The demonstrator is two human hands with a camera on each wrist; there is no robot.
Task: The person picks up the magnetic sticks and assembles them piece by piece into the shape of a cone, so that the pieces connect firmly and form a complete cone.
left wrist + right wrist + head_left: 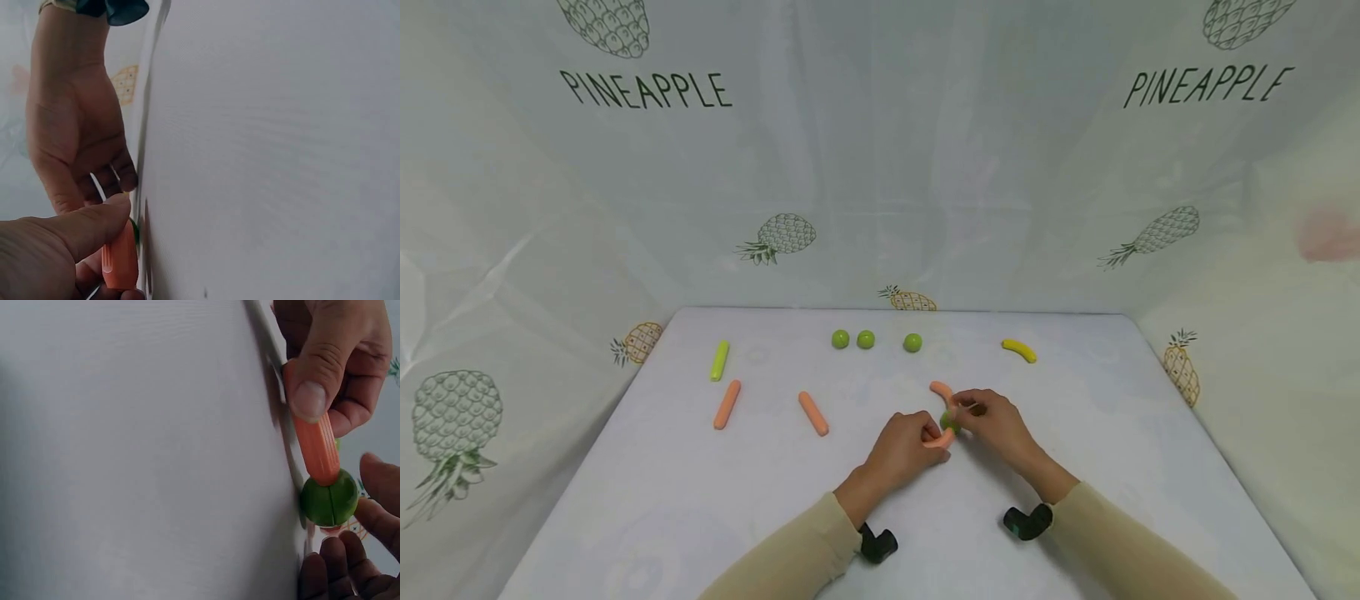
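My left hand (904, 447) pinches a curved orange stick (317, 447) with ribbed sides between thumb and fingers, low over the white table. The stick's far end meets a green ball (329, 498) with a seam line down it. Beside that ball is my right hand (996, 427); in the right wrist view a fingertip is at the ball's side while the thumb stands apart from it. A second curved orange stick (942, 390) lies just behind the ball, partly covered by the right hand's fingers.
Three green balls (866, 339) sit along the back of the table (647, 483). A yellow banana-shaped piece (1019, 350) lies back right. On the left are a yellow-green stick (720, 361) and two straight orange sticks (813, 413). A pineapple-print cloth (880, 167) hangs behind.
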